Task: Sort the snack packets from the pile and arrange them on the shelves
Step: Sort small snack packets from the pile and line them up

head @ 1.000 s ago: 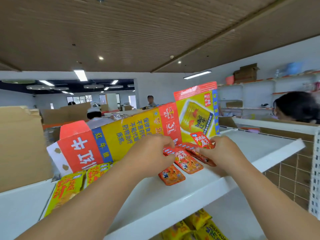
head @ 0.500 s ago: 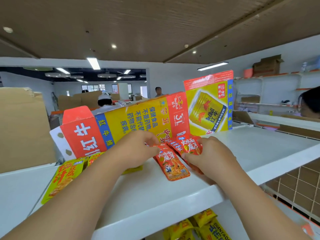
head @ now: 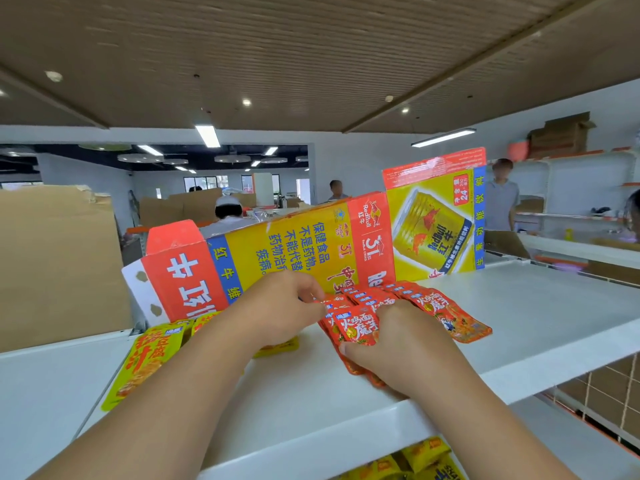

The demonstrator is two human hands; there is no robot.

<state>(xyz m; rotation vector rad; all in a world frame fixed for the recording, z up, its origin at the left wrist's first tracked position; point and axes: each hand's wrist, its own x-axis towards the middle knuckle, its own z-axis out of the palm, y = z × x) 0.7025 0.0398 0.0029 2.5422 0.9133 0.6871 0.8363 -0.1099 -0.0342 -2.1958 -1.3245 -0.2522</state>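
- L hand [head: 277, 308] pinches top edge of red snack packets [head: 398, 306], fanned on white shelf [head: 536, 323].
- R hand [head: 391, 344] grips front red packet, thumb beneath.
- Yellow packets [head: 145, 362] lie to the left, by flattened carton [head: 284, 251].

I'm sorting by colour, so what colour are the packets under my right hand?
Red-orange packets with white lettering, under the right hand; clearest in the head view.
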